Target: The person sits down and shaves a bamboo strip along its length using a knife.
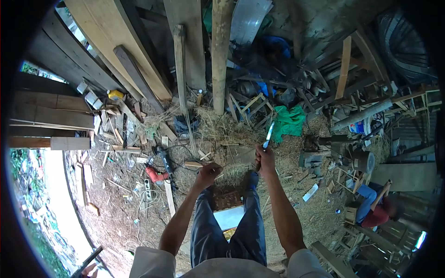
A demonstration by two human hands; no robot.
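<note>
My right hand is closed round the handle of a bladed tool, its narrow shiny blade pointing up and away from me. The lower end of the handle shows just under the fist, over my right shoe. My left hand is held in front of my left knee, fingers curled together; I cannot tell what is in them. Between my legs lies a brown wooden piece with an uneven top. Nearer me is a pale flat board, partly hidden by my thighs.
Shavings cover the ground. A black corded power tool, a red tool and a power strip lie to the left. Ahead are a green cloth and upright posts. A seated person is at the right.
</note>
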